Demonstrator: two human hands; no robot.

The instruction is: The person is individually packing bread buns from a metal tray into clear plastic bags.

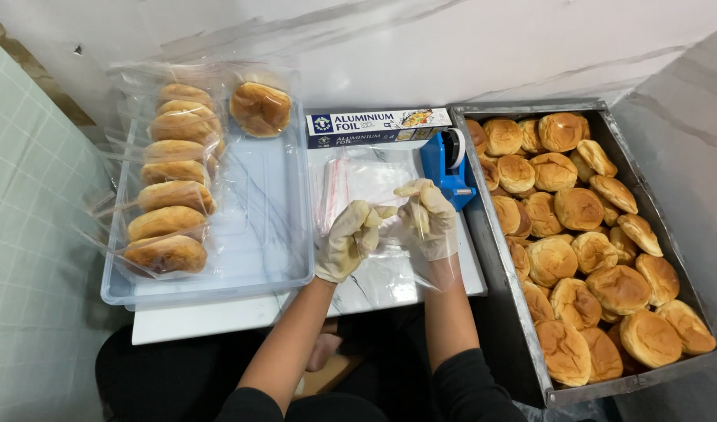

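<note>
Even, fairly bright indoor light is falling from above, giving soft, short shadows. The buns in the metal tray (661, 234) at three o'clock are showing warm and sharp. Glare is streaking the clear plastic tub (257, 234) at nine o'clock and the wrapped buns (171, 199) in it. The marble bench (218, 316) is reflecting light palely. The gloved left hand (349, 238) and right hand (430, 217) are looking slightly soft. Edges are bowing outward from the wide lens, and six o'clock is lying in dark shade.
</note>
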